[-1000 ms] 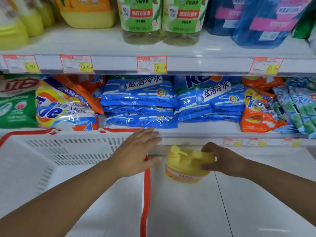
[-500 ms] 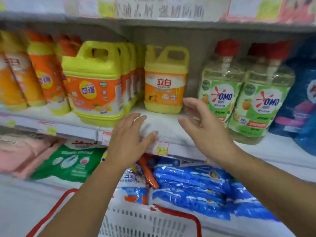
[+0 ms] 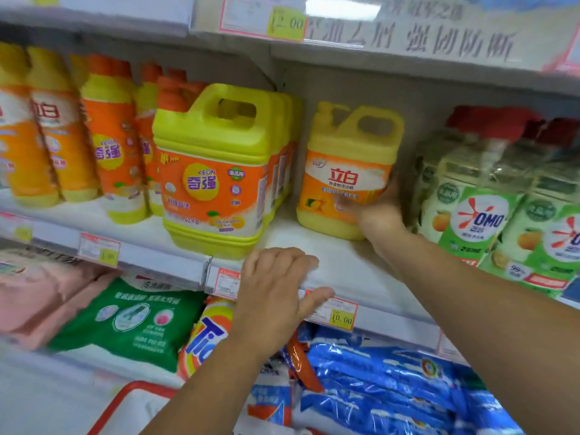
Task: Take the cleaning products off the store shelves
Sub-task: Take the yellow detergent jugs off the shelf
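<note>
As right hand (image 3: 378, 213) grips jug (image 3: 346, 158), left hand (image 3: 273, 293) holds shelf (image 3: 342, 266).

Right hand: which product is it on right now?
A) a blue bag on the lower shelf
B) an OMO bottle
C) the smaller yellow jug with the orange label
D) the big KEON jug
C: the right hand grips the lower side of the smaller yellow jug, thumb across its orange label, while the left hand holds the shelf edge.
</note>
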Action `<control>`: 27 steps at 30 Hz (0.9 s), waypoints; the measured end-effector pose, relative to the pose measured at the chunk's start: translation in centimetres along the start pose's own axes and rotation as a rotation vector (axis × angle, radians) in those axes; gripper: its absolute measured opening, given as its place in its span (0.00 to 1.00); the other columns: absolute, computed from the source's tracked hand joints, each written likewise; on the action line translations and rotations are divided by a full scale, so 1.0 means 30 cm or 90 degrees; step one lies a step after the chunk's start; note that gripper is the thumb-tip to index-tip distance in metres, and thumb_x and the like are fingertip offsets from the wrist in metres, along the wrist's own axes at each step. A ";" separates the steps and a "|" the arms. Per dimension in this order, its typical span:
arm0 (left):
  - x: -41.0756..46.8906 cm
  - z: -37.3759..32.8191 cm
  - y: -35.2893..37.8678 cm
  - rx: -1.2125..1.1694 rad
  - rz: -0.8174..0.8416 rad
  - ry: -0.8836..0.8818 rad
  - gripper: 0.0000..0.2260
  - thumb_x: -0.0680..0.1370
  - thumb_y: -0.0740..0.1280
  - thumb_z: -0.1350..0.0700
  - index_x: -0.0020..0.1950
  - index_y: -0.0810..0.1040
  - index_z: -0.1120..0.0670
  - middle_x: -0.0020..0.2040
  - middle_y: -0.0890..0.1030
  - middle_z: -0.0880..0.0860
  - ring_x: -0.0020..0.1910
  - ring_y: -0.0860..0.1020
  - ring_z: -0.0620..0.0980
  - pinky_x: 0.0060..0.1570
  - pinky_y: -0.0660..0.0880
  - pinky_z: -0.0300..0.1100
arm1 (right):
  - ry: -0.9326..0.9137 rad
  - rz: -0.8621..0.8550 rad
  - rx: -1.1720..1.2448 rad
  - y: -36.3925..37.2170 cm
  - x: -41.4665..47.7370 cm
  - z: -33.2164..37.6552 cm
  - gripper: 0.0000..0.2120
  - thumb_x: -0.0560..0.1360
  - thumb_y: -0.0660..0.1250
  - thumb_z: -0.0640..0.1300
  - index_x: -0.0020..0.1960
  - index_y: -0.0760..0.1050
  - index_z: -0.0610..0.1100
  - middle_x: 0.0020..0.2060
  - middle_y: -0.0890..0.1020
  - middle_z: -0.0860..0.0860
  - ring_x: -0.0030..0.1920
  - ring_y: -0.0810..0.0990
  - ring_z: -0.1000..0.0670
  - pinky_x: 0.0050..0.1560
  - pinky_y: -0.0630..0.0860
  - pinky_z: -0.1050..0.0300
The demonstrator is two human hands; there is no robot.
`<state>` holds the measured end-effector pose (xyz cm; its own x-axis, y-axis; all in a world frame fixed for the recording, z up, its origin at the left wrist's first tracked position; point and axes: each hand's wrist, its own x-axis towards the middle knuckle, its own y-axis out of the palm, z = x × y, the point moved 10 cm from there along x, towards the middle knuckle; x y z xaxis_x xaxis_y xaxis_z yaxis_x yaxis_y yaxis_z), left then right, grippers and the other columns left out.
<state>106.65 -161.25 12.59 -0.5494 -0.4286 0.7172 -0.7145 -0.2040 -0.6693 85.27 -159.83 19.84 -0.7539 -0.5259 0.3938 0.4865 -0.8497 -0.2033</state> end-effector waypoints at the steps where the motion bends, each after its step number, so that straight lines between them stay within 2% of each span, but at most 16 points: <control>1: -0.001 0.000 0.001 0.001 0.001 -0.001 0.25 0.79 0.50 0.31 0.62 0.77 0.43 0.58 0.77 0.43 0.59 0.71 0.47 0.65 0.57 0.44 | -0.004 -0.001 -0.016 0.000 0.000 -0.009 0.52 0.62 0.83 0.39 0.76 0.55 0.43 0.67 0.74 0.49 0.65 0.74 0.49 0.63 0.72 0.57; 4: -0.001 0.002 0.003 -0.004 0.000 -0.004 0.24 0.79 0.51 0.31 0.62 0.77 0.43 0.58 0.77 0.43 0.59 0.72 0.47 0.65 0.58 0.45 | -0.011 0.008 -0.056 -0.008 -0.007 -0.014 0.58 0.59 0.85 0.49 0.77 0.51 0.47 0.68 0.72 0.52 0.67 0.72 0.49 0.67 0.72 0.52; 6: -0.002 0.001 -0.002 -0.003 -0.008 -0.002 0.24 0.79 0.52 0.32 0.61 0.77 0.44 0.58 0.77 0.44 0.59 0.72 0.47 0.65 0.58 0.45 | -0.015 0.021 -0.047 -0.006 -0.003 0.007 0.60 0.57 0.85 0.53 0.77 0.52 0.48 0.68 0.72 0.52 0.67 0.72 0.51 0.67 0.72 0.52; 11: -0.003 0.002 0.003 0.000 0.011 -0.005 0.23 0.79 0.52 0.31 0.61 0.77 0.44 0.57 0.76 0.43 0.59 0.71 0.46 0.65 0.58 0.43 | -0.021 0.016 -0.082 -0.023 -0.017 0.056 0.55 0.49 0.84 0.64 0.70 0.65 0.49 0.62 0.80 0.52 0.60 0.80 0.49 0.61 0.78 0.45; 16: 0.006 0.011 0.002 -0.047 0.030 -0.023 0.23 0.77 0.54 0.29 0.59 0.76 0.43 0.58 0.75 0.42 0.61 0.69 0.45 0.67 0.54 0.41 | -0.064 0.043 -0.093 -0.072 -0.166 0.123 0.45 0.50 0.83 0.63 0.61 0.71 0.49 0.53 0.83 0.55 0.52 0.83 0.53 0.54 0.81 0.47; 20: -0.011 0.029 -0.049 -0.180 -0.019 -0.122 0.27 0.71 0.63 0.31 0.59 0.74 0.49 0.60 0.73 0.46 0.63 0.67 0.46 0.66 0.59 0.41 | -0.109 0.093 -0.047 -0.136 -0.297 0.210 0.36 0.59 0.84 0.49 0.60 0.68 0.49 0.50 0.80 0.60 0.47 0.80 0.67 0.45 0.78 0.70; 23: -0.076 0.029 -0.124 -0.314 -0.074 -0.248 0.33 0.67 0.70 0.33 0.65 0.67 0.49 0.61 0.65 0.45 0.63 0.64 0.43 0.62 0.62 0.37 | -0.123 0.130 -0.011 -0.218 -0.379 0.274 0.36 0.60 0.84 0.46 0.62 0.69 0.51 0.52 0.81 0.60 0.50 0.81 0.66 0.45 0.77 0.72; 25: -0.107 -0.009 -0.134 -0.438 -0.011 -0.332 0.41 0.66 0.76 0.38 0.73 0.61 0.46 0.64 0.67 0.44 0.62 0.70 0.41 0.60 0.69 0.38 | -0.119 0.154 0.026 -0.286 -0.428 0.298 0.34 0.59 0.83 0.46 0.59 0.70 0.54 0.52 0.82 0.60 0.49 0.82 0.65 0.44 0.78 0.70; 27: -0.134 -0.082 -0.105 -0.647 0.103 -0.412 0.47 0.63 0.79 0.45 0.76 0.58 0.41 0.63 0.76 0.45 0.57 0.80 0.41 0.52 0.77 0.40 | -0.104 0.171 0.060 -0.367 -0.478 0.299 0.32 0.57 0.82 0.47 0.57 0.71 0.55 0.50 0.84 0.59 0.48 0.83 0.63 0.44 0.79 0.68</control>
<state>110.03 -156.72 12.29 -0.5534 -0.8044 0.2161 -0.8310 0.5510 -0.0770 94.68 -142.61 24.48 -0.5160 -0.7113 0.4772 0.7030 -0.6700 -0.2385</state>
